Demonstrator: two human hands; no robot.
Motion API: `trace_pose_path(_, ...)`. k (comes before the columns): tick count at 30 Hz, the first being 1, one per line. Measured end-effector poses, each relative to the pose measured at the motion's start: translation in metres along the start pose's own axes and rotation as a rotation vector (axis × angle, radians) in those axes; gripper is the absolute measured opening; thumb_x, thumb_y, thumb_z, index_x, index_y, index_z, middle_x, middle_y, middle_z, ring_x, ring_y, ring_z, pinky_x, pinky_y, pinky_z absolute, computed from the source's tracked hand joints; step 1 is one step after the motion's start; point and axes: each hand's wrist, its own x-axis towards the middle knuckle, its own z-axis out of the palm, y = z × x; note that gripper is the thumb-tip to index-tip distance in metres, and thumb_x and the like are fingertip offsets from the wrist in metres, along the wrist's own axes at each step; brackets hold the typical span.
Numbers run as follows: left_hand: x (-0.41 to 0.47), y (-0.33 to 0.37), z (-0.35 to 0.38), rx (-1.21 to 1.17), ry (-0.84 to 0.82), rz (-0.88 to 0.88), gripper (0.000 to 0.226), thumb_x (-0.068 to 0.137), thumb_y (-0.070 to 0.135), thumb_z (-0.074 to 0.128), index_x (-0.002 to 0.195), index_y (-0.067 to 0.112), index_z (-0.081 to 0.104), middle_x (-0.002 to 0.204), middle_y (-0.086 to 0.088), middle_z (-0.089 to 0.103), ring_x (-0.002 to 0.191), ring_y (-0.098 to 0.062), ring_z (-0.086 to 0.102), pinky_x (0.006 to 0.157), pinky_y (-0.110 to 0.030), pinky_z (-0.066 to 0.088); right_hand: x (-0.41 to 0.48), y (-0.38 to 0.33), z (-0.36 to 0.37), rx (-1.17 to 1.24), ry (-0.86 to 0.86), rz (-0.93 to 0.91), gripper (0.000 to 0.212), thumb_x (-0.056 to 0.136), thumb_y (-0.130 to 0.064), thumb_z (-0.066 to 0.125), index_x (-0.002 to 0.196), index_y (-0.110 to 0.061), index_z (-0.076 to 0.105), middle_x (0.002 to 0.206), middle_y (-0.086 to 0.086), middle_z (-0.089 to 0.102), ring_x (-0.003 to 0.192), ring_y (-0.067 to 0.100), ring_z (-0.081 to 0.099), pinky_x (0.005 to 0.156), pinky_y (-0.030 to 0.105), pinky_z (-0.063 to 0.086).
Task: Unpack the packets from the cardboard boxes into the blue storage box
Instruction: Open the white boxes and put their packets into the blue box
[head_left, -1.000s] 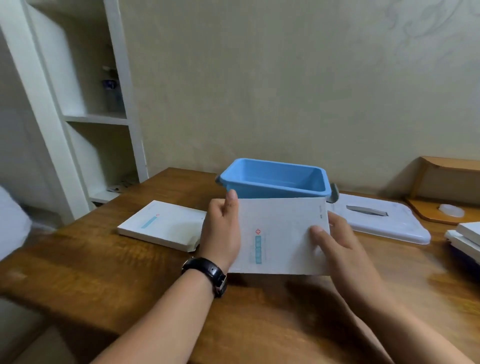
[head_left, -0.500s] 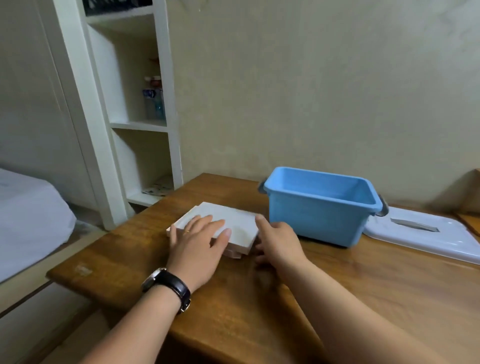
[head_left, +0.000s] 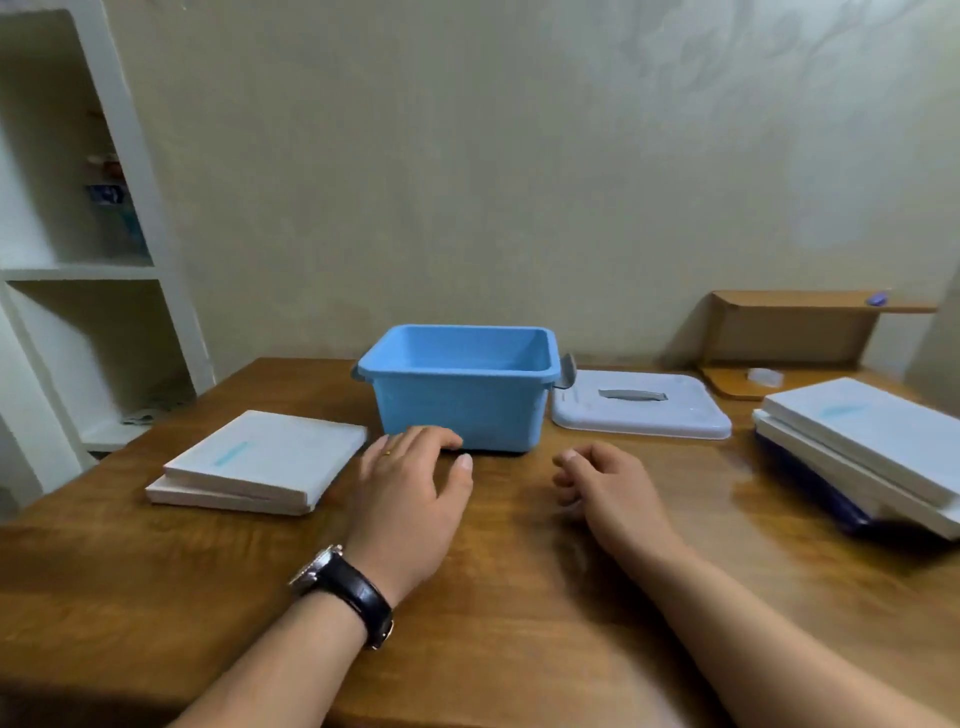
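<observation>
I lean over a brown wooden table (head_left: 519, 597) set against a pale wall, white shelving (head_left: 104, 270) off to the far left. Half a second ago both my hands were pressed on the white boxes at the left; now they are off them and empty — my left hand (head_left: 410, 493) flat and spread, fingers loose, just in front of the blue storage box (head_left: 460, 387), my right hand (head_left: 602, 486) loosely curled, gripping nothing. The two stacked white boxes (head_left: 260, 462) lie left of the tub, which stands open at the far middle. Its white lid (head_left: 641, 408) rests just right of it. More white boxes (head_left: 862, 441) sit stacked at the right edge, atop something dark blue.
</observation>
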Motion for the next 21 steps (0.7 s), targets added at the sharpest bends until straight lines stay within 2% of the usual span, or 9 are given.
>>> trace_pose_path(3,0.006,0.046,0.046,-0.045,-0.144,0.034,0.024,0.103,0.045,0.052,0.118,0.032,0.065,0.118,0.016,0.068,0.116,-0.01,0.06,0.112,-0.039,0.038,0.005,0.008,-0.044,-0.034,0.13,0.01,0.021,0.105,-0.027,0.06,0.093,-0.018,0.075,0.086,0.004,0.078,0.074,0.019,0.073,0.076,0.049,0.066)
trace_pose_path(8,0.024,0.117,0.117,-0.261,-0.297,-0.033,0.018,0.102,0.039,0.06,0.116,0.03,0.065,0.118,0.01,0.066,0.109,-0.015,0.065,0.099,-0.04,0.054,-0.006,0.016,-0.097,-0.145,0.21,-0.003,0.019,0.109,-0.032,0.057,0.097,-0.025,0.07,0.092,-0.002,0.074,0.084,0.013,0.073,0.081,0.038,0.065)
trace_pose_path(10,0.03,0.145,0.137,-0.365,-0.34,-0.066,0.015,0.102,0.036,0.061,0.115,0.03,0.065,0.115,0.01,0.068,0.104,-0.014,0.066,0.09,-0.036,0.055,-0.012,0.016,-0.118,-0.216,0.219,-0.079,0.016,0.107,-0.032,0.059,0.097,-0.028,0.07,0.09,-0.006,0.074,0.085,0.011,0.073,0.083,0.041,0.066)
trace_pose_path(12,0.034,0.166,0.154,-0.438,-0.388,-0.092,0.015,0.103,0.034,0.06,0.117,0.03,0.063,0.112,0.01,0.068,0.099,-0.011,0.066,0.082,-0.031,0.054,-0.015,0.009,-0.146,-0.284,0.245,-0.199,0.011,0.106,-0.031,0.061,0.101,-0.029,0.071,0.093,-0.011,0.073,0.088,0.008,0.071,0.083,0.036,0.064)
trace_pose_path(14,0.038,0.179,0.169,-0.489,-0.417,-0.118,0.015,0.103,0.034,0.06,0.118,0.031,0.062,0.111,0.01,0.068,0.098,-0.012,0.066,0.083,-0.032,0.054,-0.017,-0.004,-0.184,-0.384,0.31,-0.31,0.009,0.106,-0.028,0.063,0.107,-0.025,0.071,0.096,-0.014,0.071,0.091,0.004,0.068,0.081,0.022,0.057)
trace_pose_path(16,0.042,0.187,0.183,-0.527,-0.435,-0.145,0.017,0.102,0.034,0.06,0.118,0.031,0.061,0.112,0.009,0.068,0.099,-0.014,0.065,0.087,-0.033,0.052,-0.016,-0.014,-0.225,-0.503,0.422,-0.353,0.012,0.105,-0.027,0.064,0.112,-0.021,0.071,0.101,-0.008,0.073,0.093,0.007,0.067,0.081,0.023,0.054)
trace_pose_path(18,0.045,0.195,0.193,-0.564,-0.464,-0.159,0.024,0.102,0.033,0.06,0.125,0.03,0.059,0.119,0.008,0.066,0.104,-0.014,0.063,0.09,-0.031,0.048,-0.007,-0.015,-0.268,-0.618,0.559,-0.289,0.022,0.104,-0.031,0.064,0.12,-0.018,0.07,0.109,-0.001,0.073,0.101,0.018,0.068,0.085,0.035,0.056)
trace_pose_path(20,0.051,0.211,0.198,-0.6,-0.529,-0.173,0.037,0.102,0.036,0.059,0.138,0.029,0.054,0.131,0.007,0.061,0.114,-0.015,0.06,0.095,-0.032,0.047,0.001,-0.007,-0.305,-0.787,0.628,-0.09,0.042,0.101,-0.042,0.063,0.134,-0.016,0.066,0.127,0.009,0.07,0.118,0.028,0.065,0.096,0.044,0.056)
trace_pose_path(21,0.054,0.22,0.2,-0.605,-0.559,-0.183,0.043,0.102,0.039,0.059,0.143,0.029,0.052,0.138,0.006,0.057,0.118,-0.017,0.058,0.098,-0.034,0.049,0.004,0.0,-0.318,-0.859,0.602,0.036,0.054,0.1,-0.05,0.062,0.141,-0.014,0.063,0.136,0.012,0.067,0.126,0.032,0.062,0.1,0.048,0.055)
